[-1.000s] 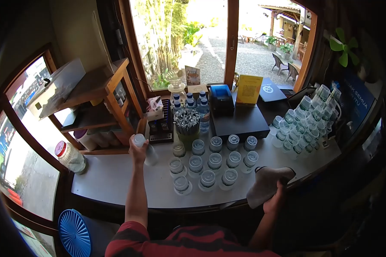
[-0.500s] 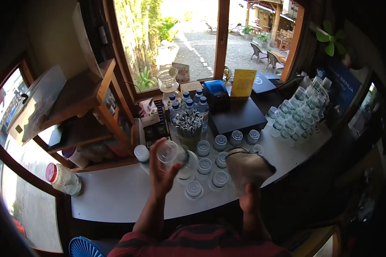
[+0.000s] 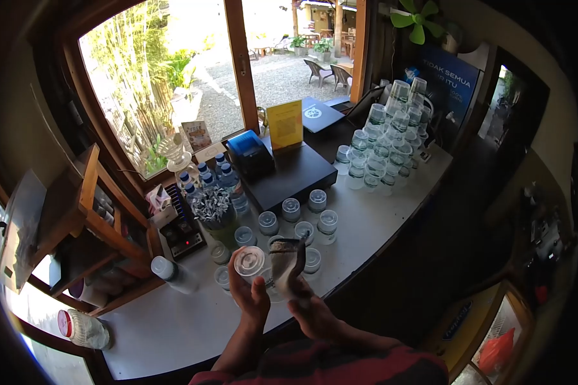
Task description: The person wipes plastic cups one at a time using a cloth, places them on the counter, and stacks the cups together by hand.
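My left hand [image 3: 253, 300] is closed around a clear drinking glass [image 3: 249, 262], its round end facing up toward me. Close by on the right, my right hand [image 3: 313, 316] grips a greyish-beige cloth [image 3: 285, 264] with a dark edge. The cloth hangs right beside the glass; whether they touch is hard to tell. Below and behind both hands, several upside-down glasses [image 3: 327, 221] stand on the white counter [image 3: 148, 337], some partly hidden by the hands and cloth.
A large stack of glasses [image 3: 382, 144] rises at the right. Behind the hands are a black box [image 3: 289, 176], a blue-topped device [image 3: 249, 151], water bottles [image 3: 232, 186] and a holder of wrapped sticks [image 3: 212, 208]. A red-lidded jar [image 3: 83, 328] lies tilted at the left.
My view has turned to the right. The right hand has brought the cloth over toward the glass in the left hand, and the two hands are now close together.
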Tool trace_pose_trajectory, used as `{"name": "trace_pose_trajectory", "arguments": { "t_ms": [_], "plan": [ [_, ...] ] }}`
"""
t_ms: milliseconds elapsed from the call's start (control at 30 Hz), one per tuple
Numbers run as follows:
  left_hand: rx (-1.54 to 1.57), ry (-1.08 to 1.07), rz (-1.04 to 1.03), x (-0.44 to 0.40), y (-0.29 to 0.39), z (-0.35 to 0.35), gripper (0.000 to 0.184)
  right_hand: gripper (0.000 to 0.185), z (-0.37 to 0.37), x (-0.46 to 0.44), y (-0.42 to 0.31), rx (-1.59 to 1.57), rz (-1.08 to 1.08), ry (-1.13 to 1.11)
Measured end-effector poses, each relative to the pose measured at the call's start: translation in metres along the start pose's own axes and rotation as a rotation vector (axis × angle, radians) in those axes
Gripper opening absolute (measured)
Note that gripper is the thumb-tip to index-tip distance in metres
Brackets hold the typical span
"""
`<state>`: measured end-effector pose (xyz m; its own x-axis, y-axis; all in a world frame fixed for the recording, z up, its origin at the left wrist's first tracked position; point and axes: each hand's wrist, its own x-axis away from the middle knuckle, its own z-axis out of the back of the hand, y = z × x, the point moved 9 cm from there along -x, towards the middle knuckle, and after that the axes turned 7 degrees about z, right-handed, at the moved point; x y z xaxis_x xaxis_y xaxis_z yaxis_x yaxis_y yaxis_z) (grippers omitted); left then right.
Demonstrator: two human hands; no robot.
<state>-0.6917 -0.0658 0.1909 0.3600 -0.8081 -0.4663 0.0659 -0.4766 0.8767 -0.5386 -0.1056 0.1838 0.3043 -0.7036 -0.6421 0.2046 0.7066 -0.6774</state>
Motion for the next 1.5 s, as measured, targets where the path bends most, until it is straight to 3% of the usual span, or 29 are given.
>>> {"name": "trace_pose_trajectory", "arguments": {
  "t_ms": [33,100,167,200,267,333,400,467,500,633,733,767,1100,1300,1367,1433,1500],
  "plan": [
    [0.034,-0.074,0.04,0.002,-0.006,-0.013,0.076,0.039,0.011,-0.003,-0.006,0.066,0.057,-0.025],
    [-0.057,-0.238,0.084,0.021,-0.012,-0.05,0.076,0.04,0.039,0.006,0.029,-0.373,-0.107,0.158],
    [0.023,-0.377,0.172,0.053,-0.025,-0.094,0.081,0.04,0.069,0.028,0.071,-0.188,-0.122,0.2],
    [0.031,-0.404,0.146,0.061,-0.023,-0.112,0.082,0.04,0.09,0.032,0.073,0.212,-0.053,0.142],
    [-0.049,-0.447,0.129,0.07,-0.033,-0.138,0.084,0.038,0.099,0.054,0.127,-0.687,-0.561,0.277],
    [-0.055,-0.311,0.149,0.069,-0.046,-0.149,0.085,0.038,0.13,0.07,0.116,-0.236,-0.334,0.128],
    [-0.138,-0.188,0.112,0.074,-0.07,-0.154,0.084,0.041,0.157,0.08,0.122,-0.212,-0.405,0.024],
    [-0.245,-0.076,0.07,0.081,-0.089,-0.16,0.083,0.046,0.182,0.09,0.128,-0.594,-0.815,-0.036],
    [-0.18,-0.088,0.18,0.086,-0.107,-0.163,0.08,0.044,0.191,0.124,0.165,-0.627,-0.93,0.047],
    [-0.509,-0.176,0.082,0.09,-0.116,-0.182,0.078,0.046,0.249,0.134,0.18,-0.418,-0.914,0.269],
    [-0.749,-0.164,-0.033,0.081,-0.114,-0.193,0.078,0.051,0.269,0.131,0.196,-0.517,-0.852,0.388],
    [-0.757,-0.164,-0.021,0.078,-0.115,-0.196,0.075,0.04,0.274,0.13,0.199,-0.565,-0.849,0.421],
    [-1.123,-0.195,-0.123,0.084,-0.126,-0.229,0.065,0.043,0.279,0.125,0.224,-0.589,-0.816,0.383],
    [-0.938,0.02,-0.197,0.076,-0.069,-0.188,0.053,0.051,0.266,0.109,0.221,-0.779,-0.762,0.437],
    [-0.892,0.162,-0.346,0.077,-0.047,-0.147,0.044,0.055,0.261,0.091,0.209,-0.908,-0.689,0.437],
    [-0.804,0.455,-0.528,0.074,-0.02,-0.091,0.031,0.057,0.256,0.079,0.205,-1.112,-0.596,0.458],
    [-0.836,0.619,-0.494,0.052,-0.003,-0.03,0.03,0.06,0.252,0.065,0.196,-1.284,-0.512,0.5]
  ]
}}
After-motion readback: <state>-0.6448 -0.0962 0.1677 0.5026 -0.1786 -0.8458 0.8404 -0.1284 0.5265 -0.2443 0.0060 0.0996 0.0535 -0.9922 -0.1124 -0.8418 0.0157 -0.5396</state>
